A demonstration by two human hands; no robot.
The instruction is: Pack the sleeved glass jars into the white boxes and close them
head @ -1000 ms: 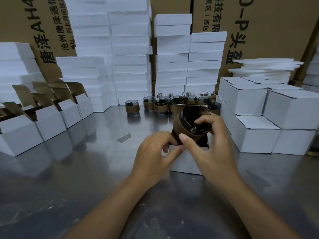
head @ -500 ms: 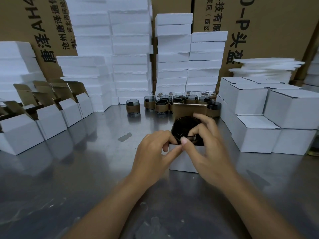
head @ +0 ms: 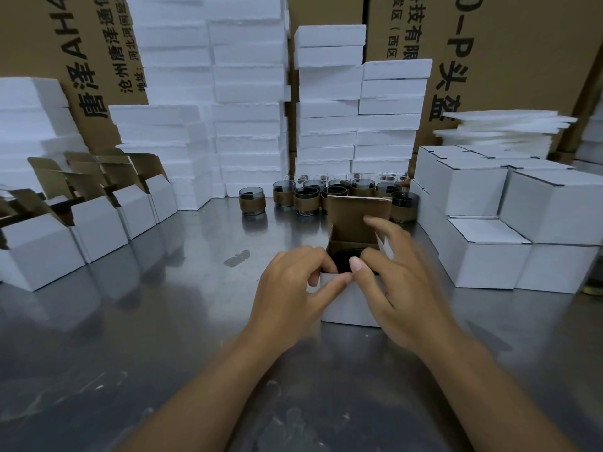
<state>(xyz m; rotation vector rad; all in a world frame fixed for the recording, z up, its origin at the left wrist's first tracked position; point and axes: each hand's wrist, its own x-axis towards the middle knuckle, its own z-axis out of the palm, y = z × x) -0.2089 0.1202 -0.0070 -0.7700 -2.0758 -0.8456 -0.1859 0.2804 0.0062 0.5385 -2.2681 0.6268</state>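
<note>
A small white box point(head: 350, 305) stands on the steel table just in front of me, its brown-lined lid point(head: 359, 213) standing upright at the back. A sleeved glass jar point(head: 342, 260) sits down inside it; only its dark mouth shows. My left hand point(head: 293, 288) grips the box's front left corner, fingers curled over the rim and thumb along the front edge. Blurred and with fingers spread, my right hand point(head: 401, 282) hovers over the box's right side, its thumb at the front rim and a fingertip near the lid. It holds nothing.
Several sleeved jars point(head: 306, 200) cluster behind the box, with one jar point(head: 251, 202) apart to the left. Open white boxes point(head: 98, 223) line the left side. Closed boxes point(head: 483, 252) are stacked at the right. White foam stacks point(head: 248, 93) and brown cartons fill the back.
My right hand lowered the tilted jar into the box and let go of it, and its fingers have spread. My left hand has stayed on the box.
</note>
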